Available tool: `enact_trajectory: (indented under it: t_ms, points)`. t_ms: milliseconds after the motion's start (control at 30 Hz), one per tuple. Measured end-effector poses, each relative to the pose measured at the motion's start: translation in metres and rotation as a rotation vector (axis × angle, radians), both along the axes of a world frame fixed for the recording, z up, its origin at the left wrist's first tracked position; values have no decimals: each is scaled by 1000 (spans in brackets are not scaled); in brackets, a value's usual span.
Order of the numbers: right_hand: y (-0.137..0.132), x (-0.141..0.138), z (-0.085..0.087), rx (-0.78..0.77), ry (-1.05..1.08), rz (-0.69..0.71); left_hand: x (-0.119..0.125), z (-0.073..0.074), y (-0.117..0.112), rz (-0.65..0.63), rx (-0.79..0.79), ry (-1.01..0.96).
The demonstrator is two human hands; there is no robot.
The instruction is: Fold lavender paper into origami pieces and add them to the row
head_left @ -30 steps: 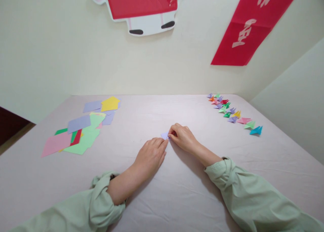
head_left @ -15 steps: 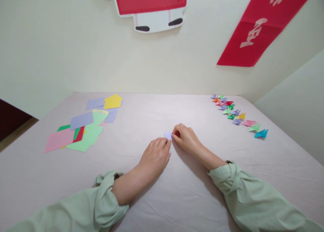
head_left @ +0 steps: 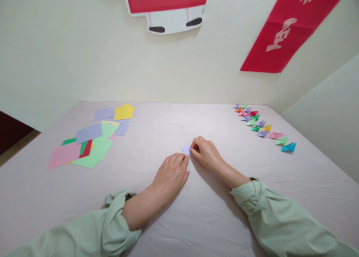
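Note:
A small folded lilac paper piece [head_left: 186,149] lies on the pale table [head_left: 157,130] between my hands. My right hand [head_left: 205,153] is curled, its fingertips pinching the piece's right edge. My left hand [head_left: 172,173] rests palm down on the table, fingers together, its tips touching the piece's near edge. Most of the paper is hidden under my fingers. Both forearms wear rolled pale green sleeves.
Loose coloured paper sheets [head_left: 91,139] in pink, green, lilac, yellow and red lie at the left. A row of several small folded paper shapes [head_left: 262,128] runs along the right side. Red banners [head_left: 280,29] hang on the wall behind.
The view has shifted slightly; my hands stay pressed on the lilac piece with hardly any movement.

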State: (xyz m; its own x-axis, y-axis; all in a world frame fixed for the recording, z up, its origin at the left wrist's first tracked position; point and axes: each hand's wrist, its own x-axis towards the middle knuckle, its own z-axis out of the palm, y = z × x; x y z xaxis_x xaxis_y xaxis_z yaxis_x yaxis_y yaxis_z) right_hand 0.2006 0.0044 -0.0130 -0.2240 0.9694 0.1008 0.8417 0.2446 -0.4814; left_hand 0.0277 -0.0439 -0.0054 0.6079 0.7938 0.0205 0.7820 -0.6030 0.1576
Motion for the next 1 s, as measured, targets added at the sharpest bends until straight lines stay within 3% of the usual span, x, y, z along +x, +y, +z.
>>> enact_trajectory:
  t_ms: [200, 500, 667, 800, 1000]
  points:
    - [-1, -3, 1, 10, -20, -19, 0, 1, -1, 10, -5, 0]
    - [0, 0, 3, 2, -12, -15, -5, 12, -2, 19, -21, 31]
    - [-1, 0, 1, -3, -17, -7, -11, 5, 7, 88, 16, -44]
    - [-2, -1, -1, 14, -17, -5, -11, -5, 12, -26, 3, -120]
    - [-2, -1, -2, 15, -14, -3, -10, -6, 11, -31, -9, -114]
